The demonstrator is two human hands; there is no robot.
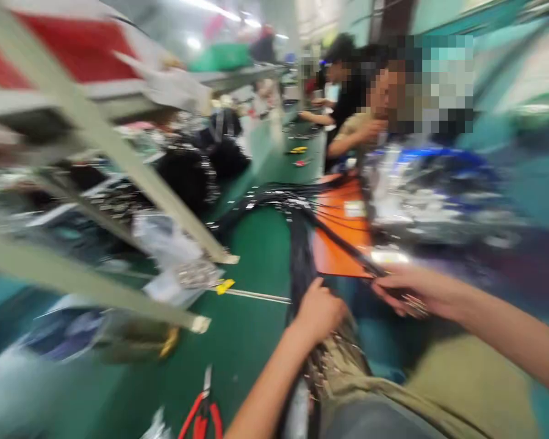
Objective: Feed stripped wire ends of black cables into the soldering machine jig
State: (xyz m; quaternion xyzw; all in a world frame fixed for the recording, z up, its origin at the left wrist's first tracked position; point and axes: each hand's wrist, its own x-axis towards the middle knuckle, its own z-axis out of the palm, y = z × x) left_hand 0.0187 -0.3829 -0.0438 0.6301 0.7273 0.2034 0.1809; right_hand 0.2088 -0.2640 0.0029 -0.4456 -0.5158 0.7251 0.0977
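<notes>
My left hand point(321, 312) is closed at the table's edge against a thick bundle of black cables point(302, 250), and its fingertips are partly hidden. My right hand point(412, 292), out to the right over my lap, has its fingers wrapped around a strand bundle of the black cables; thin metallic ends show below the fingers. From the hands the cables run up to a long heap point(274, 198) lying across the green table. More cable ends with coppery tips point(338, 366) hang over my lap beneath my left hand.
Red-handled pliers point(201, 414) lie on the green table point(251, 341) near me. An orange board point(343, 238) is under the cables. Shelf posts point(132, 164) and plastic bags point(174, 256) stand left. A clear bag point(439, 189) lies right, with co-workers point(357, 116) seated beyond.
</notes>
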